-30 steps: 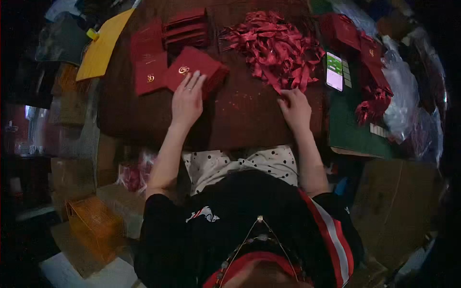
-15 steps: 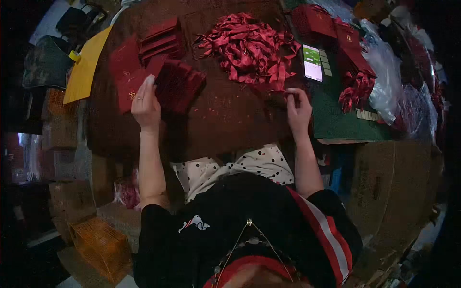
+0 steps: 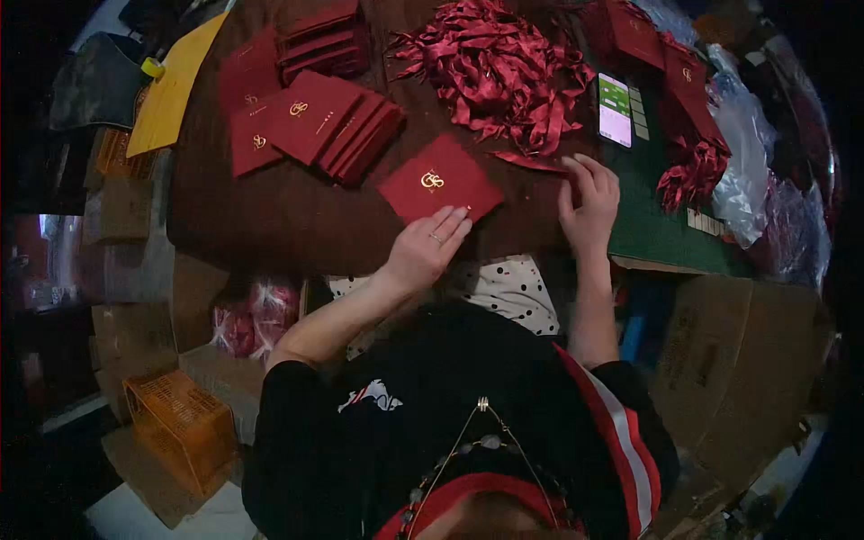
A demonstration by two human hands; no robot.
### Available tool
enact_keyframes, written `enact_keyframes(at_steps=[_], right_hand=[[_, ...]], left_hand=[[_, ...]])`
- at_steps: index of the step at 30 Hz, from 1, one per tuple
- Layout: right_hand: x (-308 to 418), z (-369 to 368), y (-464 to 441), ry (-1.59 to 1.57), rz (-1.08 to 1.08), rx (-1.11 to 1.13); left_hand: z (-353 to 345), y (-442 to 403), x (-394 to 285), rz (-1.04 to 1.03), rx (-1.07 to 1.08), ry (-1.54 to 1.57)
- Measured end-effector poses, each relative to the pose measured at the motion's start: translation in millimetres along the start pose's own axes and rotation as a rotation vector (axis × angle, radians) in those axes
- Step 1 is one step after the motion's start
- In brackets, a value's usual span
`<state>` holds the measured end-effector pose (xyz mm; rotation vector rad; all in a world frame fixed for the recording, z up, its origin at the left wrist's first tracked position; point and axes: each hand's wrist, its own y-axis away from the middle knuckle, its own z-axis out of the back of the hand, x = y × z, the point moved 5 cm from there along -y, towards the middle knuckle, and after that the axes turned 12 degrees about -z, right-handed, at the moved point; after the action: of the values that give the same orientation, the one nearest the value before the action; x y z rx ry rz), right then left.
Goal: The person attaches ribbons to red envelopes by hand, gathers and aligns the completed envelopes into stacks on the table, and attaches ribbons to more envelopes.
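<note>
A flat, dark red card (image 3: 441, 171) with a gold monogram lies at an angle in the middle of the table. My left hand (image 3: 425, 247) has its fingers on the card's near edge, holding it; the thumb is hidden. To the right, my right hand (image 3: 590, 200) pinches the end of a dark red satin ribbon (image 3: 526, 162) between thumb and fingers. Behind that ribbon rises a tangled heap of similar ribbons (image 3: 504, 72). A fanned stack of monogrammed red cards (image 3: 310, 112) sits left of the held card.
More red pieces (image 3: 328, 45) are stacked at the back left. On a green board (image 3: 657, 238) at right, a lit phone (image 3: 615, 110) lies near red pieces with bunched ribbons (image 3: 697, 171). Clear plastic bags (image 3: 733, 135) crowd the right side. A yellow sheet (image 3: 175, 90) borders the table's left.
My left hand has moved right from the stack, bringing one card to the middle of the table. My right hand has drawn a ribbon end slightly away from the heap.
</note>
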<state>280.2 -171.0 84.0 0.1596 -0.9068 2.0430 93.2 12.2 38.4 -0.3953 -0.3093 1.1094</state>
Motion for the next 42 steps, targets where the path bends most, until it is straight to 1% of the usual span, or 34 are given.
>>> enact_keyframes(at_steps=[1,3,4,6,7,9,10,11,12,13,14,15,16,18,19,21,22,24,25,26,27,28,29,31,33,37,38,40,42], right_hand=[[8.5,-8.1,-4.4,-0.124,0.067,0.037],[23.5,-32.4,-11.0,-0.188,0.085,0.128],[31.4,-45.3,-13.7,-0.202,0.09,0.18],[32.9,-78.0,-14.8,-0.17,0.037,0.22],[33.4,-89.7,-14.0,-0.142,-0.016,0.281],[28.2,-104.2,-11.3,-0.152,-0.118,0.341],[30.4,-102.8,-11.3,-0.181,-0.113,0.324],[31.7,-101.1,-11.3,-0.199,-0.102,0.312],[32.0,-98.8,-10.8,-0.217,-0.095,0.298],[34.2,-93.4,-10.4,-0.247,-0.05,0.223],[32.4,-91.5,-9.0,-0.336,-0.111,0.223],[30.0,-89.0,-7.0,-0.425,-0.172,0.222],[28.9,-84.0,-5.0,-0.432,-0.252,0.253],[33.2,-77.4,0.8,-0.539,-0.385,0.309],[37.7,-76.1,0.8,-0.503,-0.345,0.328],[52.3,-74.3,6.4,-0.547,-0.331,0.33],[61.7,-76.4,8.3,-0.616,-0.305,0.345],[75.6,-82.1,12.3,-0.662,-0.238,0.344],[87.6,-78.1,11.1,-0.602,-0.171,0.297],[93.5,-78.1,10.5,-0.588,-0.118,0.278],[98.9,-78.8,9.5,-0.575,-0.066,0.259],[105.8,-76.4,8.8,-0.564,-0.007,0.188],[108.0,-78.1,9.0,-0.565,-0.007,0.192],[112.3,-82.8,9.7,-0.487,0.014,0.215],[114.7,-84.1,9.9,-0.512,0.035,0.223],[120.1,-83.1,10.3,-0.493,0.053,0.247],[121.5,-82.8,11.0,-0.503,0.073,0.261],[124.4,-80.1,11.2,-0.497,0.115,0.245],[124.8,-81.7,11.8,-0.478,0.103,0.251]], left_hand=[[-1.2,-0.8,-4.9,0.067,-0.003,0.076],[5.4,-9.1,-7.3,0.173,-0.007,0.217],[8.0,-12.5,-3.3,0.174,-0.096,0.264],[14.6,-18.1,15.1,0.251,-0.242,0.223],[21.8,-21.6,28.7,0.311,-0.238,0.124],[19.6,-19.9,51.1,0.527,-0.184,0.034],[17.4,-18.5,61.7,0.619,-0.149,0.01],[6.2,-14.1,69.9,0.698,-0.019,-0.015],[3.8,-12.1,73.4,0.702,-0.017,-0.018],[0.5,-10.4,77.8,0.736,0.018,0.042],[-2.3,-8.8,80.4,0.768,0.055,0.104],[-0.3,-9.5,78.8,0.766,0.023,0.078],[0.6,-10.8,78.8,0.768,0.025,0.077],[3.8,-10.1,81.1,0.871,-0.05,0.151],[7.0,-11.7,81.2,0.884,-0.094,0.141],[9.4,-11.2,77.7,0.866,-0.116,0.164],[10.0,-11.3,76.7,0.817,-0.082,0.139],[14.8,-13.2,71.1,0.772,-0.169,0.176],[18.4,-12.9,68.3,0.754,-0.223,0.203],[18.6,-11.8,66.7,0.757,-0.223,0.201],[17.6,-9.5,66.4,0.791,-0.267,0.281],[16.6,-6.6,65.7,0.824,-0.312,0.36],[19.7,-4.7,63.0,0.803,-0.366,0.326],[20.9,-1.5,62.8,0.816,-0.393,0.337],[23.1,0.6,62.8,0.826,-0.422,0.35],[27.4,0.4,62.7,0.975,-0.381,0.489],[22.8,2.9,63.3,0.976,-0.382,0.489],[20.8,3.6,63.1,0.844,-0.435,0.346],[19.0,4.5,61.3,0.845,-0.441,0.395]])
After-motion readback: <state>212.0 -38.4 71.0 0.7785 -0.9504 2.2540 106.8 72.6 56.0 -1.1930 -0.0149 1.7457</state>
